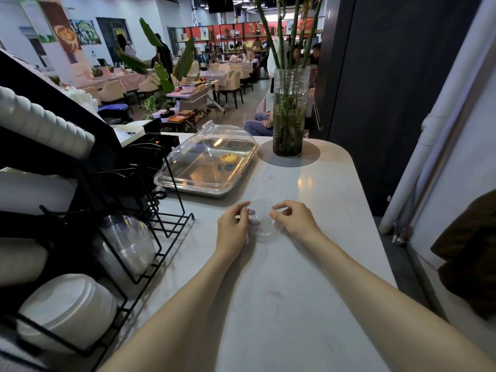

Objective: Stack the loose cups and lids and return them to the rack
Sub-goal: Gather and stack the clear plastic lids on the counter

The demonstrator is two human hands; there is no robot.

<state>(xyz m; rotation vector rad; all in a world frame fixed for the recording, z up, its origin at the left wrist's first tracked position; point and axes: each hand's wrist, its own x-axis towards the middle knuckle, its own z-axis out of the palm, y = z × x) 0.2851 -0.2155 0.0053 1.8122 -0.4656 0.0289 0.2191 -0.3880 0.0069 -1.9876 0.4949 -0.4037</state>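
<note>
**Two hands on the clear lids**

We see a white counter with a small pile of clear lids lying on it, in the middle of the view. Our left hand pinches the pile at its 9 o'clock edge. Our right hand pinches it at 3 o'clock. The fingers are curled, not spread. At 9 o'clock from the lids stands a black wire rack with clear cups and white lids in it. At 12 o'clock is a covered tray holding one egg tart.

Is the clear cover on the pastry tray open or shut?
Shut. The clear cover sits flat over the tray, with one tart under it.
</note>
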